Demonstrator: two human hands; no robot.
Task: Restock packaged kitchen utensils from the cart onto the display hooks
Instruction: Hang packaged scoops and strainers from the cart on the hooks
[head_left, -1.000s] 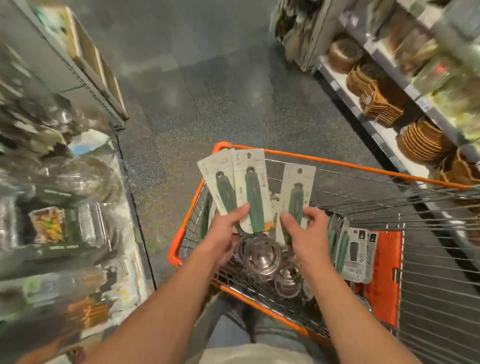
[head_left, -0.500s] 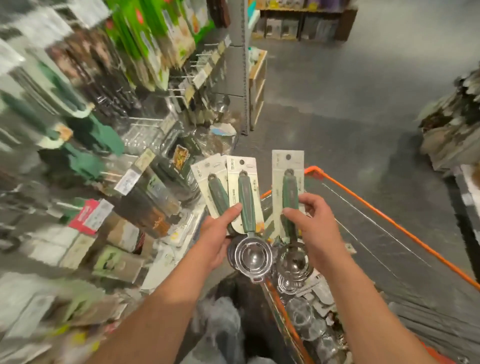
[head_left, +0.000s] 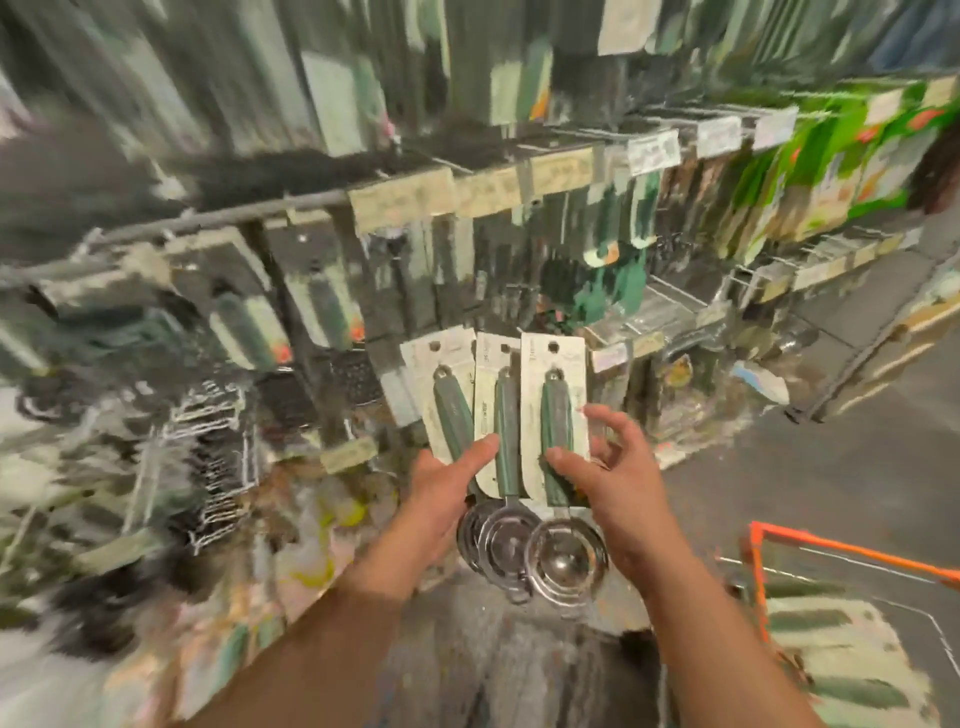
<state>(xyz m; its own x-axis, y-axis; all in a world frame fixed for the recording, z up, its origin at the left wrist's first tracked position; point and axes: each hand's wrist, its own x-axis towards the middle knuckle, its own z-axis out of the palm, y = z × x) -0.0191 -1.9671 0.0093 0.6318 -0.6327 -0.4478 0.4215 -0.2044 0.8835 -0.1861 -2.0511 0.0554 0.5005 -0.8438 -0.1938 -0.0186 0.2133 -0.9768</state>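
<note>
I see my left hand (head_left: 441, 483) holding two carded spoons (head_left: 470, 415), its thumb laid across the fronts of the cards, so that grip is grasping them. They overlap like a fan, green handles running up the cards and the shiny metal bowls (head_left: 498, 540) hanging below the lower card edges. My right hand (head_left: 618, 483) pinches a third carded spoon (head_left: 556, 410) with the thumb on its green handle and the fingers spread behind the right edge of the card; that grip is grasping it too. This third card overlaps the right edge of the other two, and its metal bowl (head_left: 566, 564) hangs just beside theirs. All three packs are held up in front of the display rack (head_left: 332, 200), near its hanging goods but apart from them. The rack is badly blurred, so I cannot pick out single hooks. The orange rim of the cart (head_left: 779, 545) shows at the lower right.
</note>
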